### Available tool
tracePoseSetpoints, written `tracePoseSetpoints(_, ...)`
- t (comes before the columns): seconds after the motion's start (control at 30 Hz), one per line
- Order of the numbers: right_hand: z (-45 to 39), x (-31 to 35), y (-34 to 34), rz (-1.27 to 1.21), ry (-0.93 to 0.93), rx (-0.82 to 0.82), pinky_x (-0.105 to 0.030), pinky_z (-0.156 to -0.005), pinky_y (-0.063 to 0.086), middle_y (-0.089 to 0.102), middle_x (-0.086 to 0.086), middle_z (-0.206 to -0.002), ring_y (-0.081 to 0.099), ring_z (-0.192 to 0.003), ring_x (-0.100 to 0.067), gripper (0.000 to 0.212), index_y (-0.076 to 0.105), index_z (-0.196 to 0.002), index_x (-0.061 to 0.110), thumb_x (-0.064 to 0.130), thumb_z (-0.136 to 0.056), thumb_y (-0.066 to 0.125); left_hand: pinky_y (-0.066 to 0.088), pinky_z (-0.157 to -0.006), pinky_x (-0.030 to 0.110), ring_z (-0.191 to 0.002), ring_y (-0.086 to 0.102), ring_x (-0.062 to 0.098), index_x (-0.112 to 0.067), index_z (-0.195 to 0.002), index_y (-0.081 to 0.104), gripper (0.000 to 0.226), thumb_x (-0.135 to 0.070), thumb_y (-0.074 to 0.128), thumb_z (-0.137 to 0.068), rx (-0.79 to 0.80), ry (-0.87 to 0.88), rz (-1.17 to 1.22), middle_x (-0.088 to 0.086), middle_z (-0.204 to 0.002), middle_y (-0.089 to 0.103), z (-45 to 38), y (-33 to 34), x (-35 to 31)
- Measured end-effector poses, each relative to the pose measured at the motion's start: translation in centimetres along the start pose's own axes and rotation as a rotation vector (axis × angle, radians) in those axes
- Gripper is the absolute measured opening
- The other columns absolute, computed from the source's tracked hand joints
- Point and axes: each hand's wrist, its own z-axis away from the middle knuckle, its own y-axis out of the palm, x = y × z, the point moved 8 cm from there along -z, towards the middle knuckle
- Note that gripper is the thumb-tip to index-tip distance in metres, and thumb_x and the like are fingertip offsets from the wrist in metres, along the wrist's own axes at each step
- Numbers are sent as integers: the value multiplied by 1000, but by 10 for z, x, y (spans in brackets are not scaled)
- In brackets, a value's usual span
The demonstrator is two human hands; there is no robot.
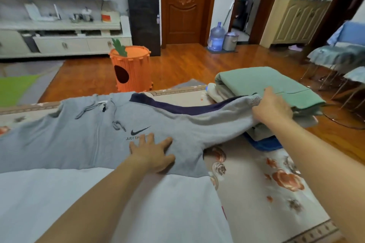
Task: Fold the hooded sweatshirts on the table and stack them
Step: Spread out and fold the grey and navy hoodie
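Grey hoodie [83, 140] spread flat on desk [256, 183]. Left hand [152, 153] fingers splayed, pressing chest by logo. Right hand [271, 107] fingers curled, gripping sleeve end over folded stack [264, 83].

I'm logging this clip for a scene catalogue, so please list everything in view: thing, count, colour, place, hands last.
Grey hooded sweatshirt: one, grey with navy lining, spread flat across the table.
Stack of folded clothes: one, green piece on top, table's far right.
Tablecloth: one, beige with orange flowers, covering the table.
Carrot-shaped bin: one, orange with green leaf, on the floor beyond the table.
Water jug: one, blue, by the wooden door.
Metal pot: one, silver, beside the jug.
Wooden door: one, reddish brown, back wall.
Left hand: one, fingers straight, pressing flat on the sweatshirt's chest.
Right hand: one, grips the sweatshirt's sleeve end over the stack.
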Motion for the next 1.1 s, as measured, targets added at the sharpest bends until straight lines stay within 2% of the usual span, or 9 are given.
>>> tracePoseSetpoints(0.1,0,9,7,133,-40,83,-47,-86,45,50,-18,-131,48,-121,-40,64,36,-140,18,50,-90,60,5,-123,54,-154,7,27,-26,-150,32,73,-55,14,-86,-206,155,-51,3,-165,19,5,-3,-31)
tracePoseSetpoints(0.2,12,30,2,367,-129,-50,-50,-104,36,39,-18,-142,37,-129,-39,68,28,-149,20,41,-93,58,1,-125,49,-156,0,21,-34,-159,16,71,-55,2,-92,-239,217,48,-4,-170,5,6,13,-42)
tracePoseSetpoints(0.37,86,126,97,346,-994,-99,-53,-104,35,52,-22,-133,44,-126,-45,43,57,-128,9,11,-85,56,-3,-124,51,-156,-6,22,-44,-159,3,72,-63,-3,-90,-231,230,37,-4,-170,-2,1,19,-41)
tracePoseSetpoints(0.57,33,45,161,611,-416,458,-45,-117,27,3,-5,-168,23,-145,-41,61,15,-158,13,22,-100,31,-6,-124,52,-156,-11,22,-43,-159,0,60,-56,12,-102,-231,234,74,-4,-170,-6,-2,20,-38)
tracePoseSetpoints(0.7,48,112,155,704,-507,384,-43,-110,34,39,-16,-151,37,-134,-38,44,48,-142,12,19,-101,36,-12,-122,53,-155,-14,24,-44,-159,4,64,-57,21,-99,-119,251,117,-3,-170,-8,-6,24,-43)
tracePoseSetpoints(0.77,71,179,156,603,-649,313,-42,-102,40,48,-14,-139,43,-127,-35,39,54,-135,11,18,-99,43,0,-124,52,-155,7,27,-45,-151,37,63,-61,37,-90,55,310,324,-2,-168,16,-7,8,-40)
tracePoseSetpoints(0.87,87,261,170,359,-758,322,-45,-97,46,53,-14,-128,48,-121,-36,33,57,-127,9,18,-95,49,35,-115,38,-129,52,22,-22,-109,74,40,-46,52,-87,-57,269,778,0,-136,61,-4,-46,24)
tracePoseSetpoints(0.97,94,322,183,232,-817,352,-44,-90,50,56,-14,-122,52,-114,-36,35,55,-125,13,16,-90,49,33,-111,27,-135,48,18,-24,-134,64,37,-30,53,-99,-374,-22,533,-2,-147,54,0,-66,172)
tracePoseSetpoints(1.1,93,384,203,178,-850,326,-39,-85,44,52,-17,-130,48,-117,-38,41,51,-131,9,11,-91,48,25,-118,41,-145,33,31,-28,-153,40,61,-52,28,-98,-405,-304,158,10,-159,37,-5,-45,326)
